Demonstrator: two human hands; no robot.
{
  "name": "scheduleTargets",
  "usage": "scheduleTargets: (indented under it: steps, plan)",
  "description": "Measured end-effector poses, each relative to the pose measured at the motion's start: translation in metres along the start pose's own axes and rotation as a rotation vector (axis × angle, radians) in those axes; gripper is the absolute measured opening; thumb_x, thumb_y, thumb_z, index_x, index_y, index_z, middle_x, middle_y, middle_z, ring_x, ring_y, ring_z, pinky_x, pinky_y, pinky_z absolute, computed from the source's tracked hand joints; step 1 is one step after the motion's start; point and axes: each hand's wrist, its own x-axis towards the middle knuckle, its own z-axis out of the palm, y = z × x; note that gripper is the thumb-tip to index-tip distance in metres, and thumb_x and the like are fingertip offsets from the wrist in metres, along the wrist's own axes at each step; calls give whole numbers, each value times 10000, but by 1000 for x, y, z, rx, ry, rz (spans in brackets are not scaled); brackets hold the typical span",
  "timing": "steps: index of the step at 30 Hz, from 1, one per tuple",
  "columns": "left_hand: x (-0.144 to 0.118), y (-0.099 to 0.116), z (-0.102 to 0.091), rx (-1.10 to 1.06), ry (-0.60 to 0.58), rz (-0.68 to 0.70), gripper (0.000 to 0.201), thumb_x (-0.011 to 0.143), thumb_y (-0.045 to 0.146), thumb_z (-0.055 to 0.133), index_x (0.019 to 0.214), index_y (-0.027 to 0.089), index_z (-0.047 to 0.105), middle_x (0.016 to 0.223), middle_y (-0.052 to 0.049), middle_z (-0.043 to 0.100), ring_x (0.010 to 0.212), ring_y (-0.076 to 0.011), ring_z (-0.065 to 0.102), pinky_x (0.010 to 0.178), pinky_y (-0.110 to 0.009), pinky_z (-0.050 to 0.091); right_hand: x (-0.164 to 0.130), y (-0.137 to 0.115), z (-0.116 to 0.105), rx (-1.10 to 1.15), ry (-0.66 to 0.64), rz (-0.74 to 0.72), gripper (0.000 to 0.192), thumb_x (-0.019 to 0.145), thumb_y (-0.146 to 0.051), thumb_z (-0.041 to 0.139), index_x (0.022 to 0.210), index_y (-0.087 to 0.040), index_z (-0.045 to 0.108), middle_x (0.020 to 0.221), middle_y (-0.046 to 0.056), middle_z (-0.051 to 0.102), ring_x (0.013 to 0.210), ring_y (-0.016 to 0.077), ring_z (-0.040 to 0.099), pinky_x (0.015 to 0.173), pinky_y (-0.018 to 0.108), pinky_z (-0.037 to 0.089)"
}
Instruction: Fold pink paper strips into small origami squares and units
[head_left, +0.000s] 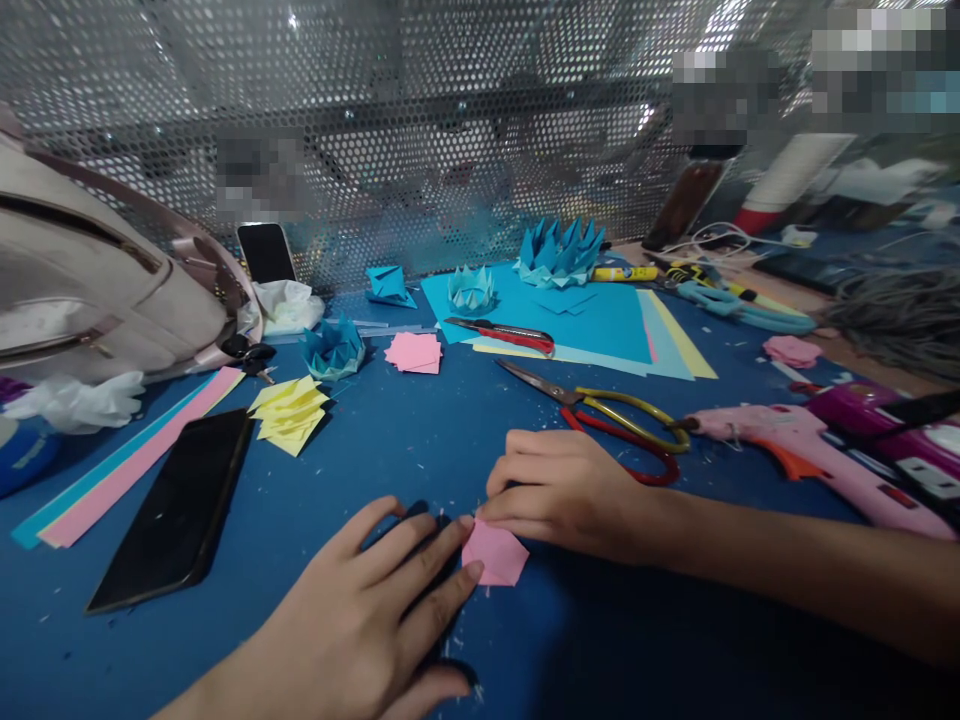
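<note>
A small pink paper piece (pixel 495 555) is pressed flat on the blue table (pixel 360 470) by both hands. The left hand (pixel 375 610) is laid palm-down just left of the pink piece, its fingers held close together and their tips set on the paper's left edge. The right hand (pixel 559 490) is placed just behind the pink piece — its fingers are curled and bunched, the tips pinning the paper's upper corner.

Left of the pink piece a black phone (pixel 176 510) is laid face-up. Just beyond the right hand, scissors (pixel 607 415) with red and yellow handles are seen, and a pink glue gun (pixel 795 445) lies to their right. Further behind the pink piece, a stack of yellow folded papers (pixel 291 412) and a stack of pink squares (pixel 414 352) are set — then blue paper sheets (pixel 600 320), with a folded blue paper flower (pixel 559 250) at their far edge.
</note>
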Motion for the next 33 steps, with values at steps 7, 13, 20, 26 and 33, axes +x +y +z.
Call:
scheduleTargets:
  steps: [7,13,20,26,33]
  plan:
    - [-1,1,4,-21,29,-18,442,992,465,423,1225,162,644,1293,-108,643,1059,-269,603,994,-465,357,2,0,-5,-176,-58,-118,256,1010,-172,439,943,-219,681,936,4,680,754,151,458,606,306,293]
    - [2,1,0,-14,-18,0,438,987,460,443,1225,152,643,1282,-111,651,1050,-257,604,997,-452,370,3,-2,-5,-233,-95,-180,304,1016,-159,374,966,-190,672,843,41,644,739,172,444,570,321,269]
    - [-2,0,5,-54,-17,-33,434,987,469,435,1257,187,624,1312,-85,634,1059,-266,588,1024,-483,321,7,-3,-11,-214,-135,-208,313,1006,-139,383,877,-171,667,830,41,637,730,175,422,568,328,260]
    - [0,-2,0,-54,-52,2,444,999,450,421,1285,163,603,1325,-105,622,1083,-258,570,1030,-470,319,8,5,-16,-74,-166,-171,224,995,-248,488,922,-191,692,901,24,670,784,169,461,641,323,313]
    - [2,-3,-2,-55,-57,16,442,999,457,424,1271,165,613,1300,-104,639,1060,-257,583,1011,-461,320,5,8,-14,104,-91,-74,203,974,-270,537,930,-200,722,896,24,691,793,159,487,685,302,338]
